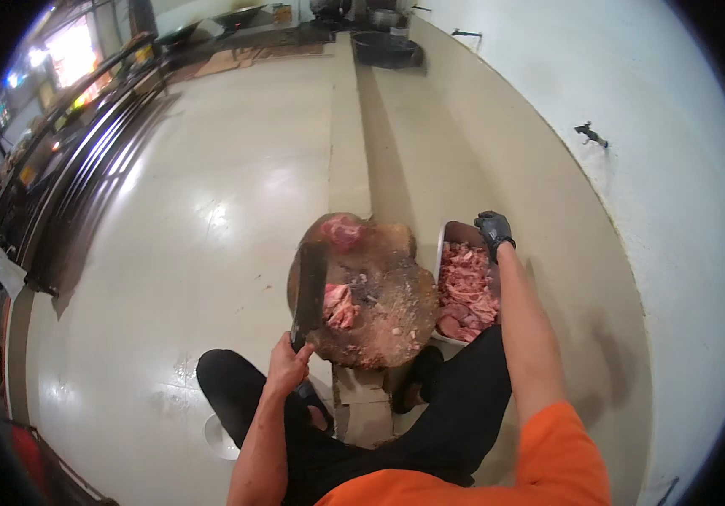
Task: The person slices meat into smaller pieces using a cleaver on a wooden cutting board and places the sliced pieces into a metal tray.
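Note:
My left hand (289, 365) is bare and grips the handle of a cleaver (310, 292). Its broad dark blade points away from me over the left side of a thick wooden chopping block (394, 297). Right of the blade lies a small heap of cut pink meat (339, 307). A larger red piece of meat (342, 232) rests at the block's far edge. My right hand (494, 229), in a black glove, is at the far right rim of a metal tray (440, 253) full of cut meat (468, 284). Whether its fingers hold that rim cannot be told.
A low raised ledge (349, 139) runs away from the block across the tiled floor (236, 164). The white wall (640, 126) on the right carries a tap (591, 135). A black tub (386, 50) stands far ahead. A metal rack (96, 139) lines the left side. A white bowl (218, 436) sits beside my left knee.

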Motion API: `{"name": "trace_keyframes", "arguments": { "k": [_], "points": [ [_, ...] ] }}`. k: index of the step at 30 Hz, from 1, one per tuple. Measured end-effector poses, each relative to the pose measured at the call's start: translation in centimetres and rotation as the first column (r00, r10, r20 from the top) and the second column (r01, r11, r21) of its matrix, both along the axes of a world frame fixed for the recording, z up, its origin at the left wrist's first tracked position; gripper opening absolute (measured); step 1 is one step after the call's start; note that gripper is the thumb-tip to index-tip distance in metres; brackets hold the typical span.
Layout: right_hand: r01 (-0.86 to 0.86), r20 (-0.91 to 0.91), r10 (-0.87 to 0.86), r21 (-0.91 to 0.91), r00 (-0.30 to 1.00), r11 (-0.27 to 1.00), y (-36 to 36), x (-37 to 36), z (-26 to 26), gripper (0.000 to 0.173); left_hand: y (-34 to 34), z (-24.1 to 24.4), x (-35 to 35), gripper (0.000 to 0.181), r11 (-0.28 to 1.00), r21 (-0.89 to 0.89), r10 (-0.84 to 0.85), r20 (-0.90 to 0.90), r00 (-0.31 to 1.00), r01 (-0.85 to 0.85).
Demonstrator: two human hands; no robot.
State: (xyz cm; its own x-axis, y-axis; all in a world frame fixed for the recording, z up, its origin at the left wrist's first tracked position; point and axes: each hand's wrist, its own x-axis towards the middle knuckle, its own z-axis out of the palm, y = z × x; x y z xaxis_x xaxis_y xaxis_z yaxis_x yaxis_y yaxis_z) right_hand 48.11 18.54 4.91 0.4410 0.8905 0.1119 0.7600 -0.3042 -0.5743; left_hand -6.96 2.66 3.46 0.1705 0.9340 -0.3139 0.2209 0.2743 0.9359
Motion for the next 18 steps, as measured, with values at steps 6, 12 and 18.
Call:
{"name": "trace_keyframes", "arguments": {
  "k": [6, 12, 18],
  "points": [
    [-0.574, -0.399, 0.542, 0.047, 0.740, 0.817, -1.8, -11.4, -11.0, 0.042, 0.8, 0.6, 2.1, 0.020, 1.000, -0.005, 0.001, 0.109, 0.994, 0.000],
    [-0.420, -0.132, 0.399, -0.302, 0.907, 0.856, -7.4, -34.9, -9.9, 0.059, 0.6, -0.8, -1.4, 0.019, 0.993, 0.025, 0.116, 0.092, 0.989, -0.118],
    [-0.157, -0.269, 0.091, -0.238, 0.959, 0.958, -8.5, -33.7, -12.3, 0.051, 0.4, -0.1, -1.2, 0.017, 0.991, 0.034, 0.122, 0.089, 0.988, -0.126]
  ]
}}
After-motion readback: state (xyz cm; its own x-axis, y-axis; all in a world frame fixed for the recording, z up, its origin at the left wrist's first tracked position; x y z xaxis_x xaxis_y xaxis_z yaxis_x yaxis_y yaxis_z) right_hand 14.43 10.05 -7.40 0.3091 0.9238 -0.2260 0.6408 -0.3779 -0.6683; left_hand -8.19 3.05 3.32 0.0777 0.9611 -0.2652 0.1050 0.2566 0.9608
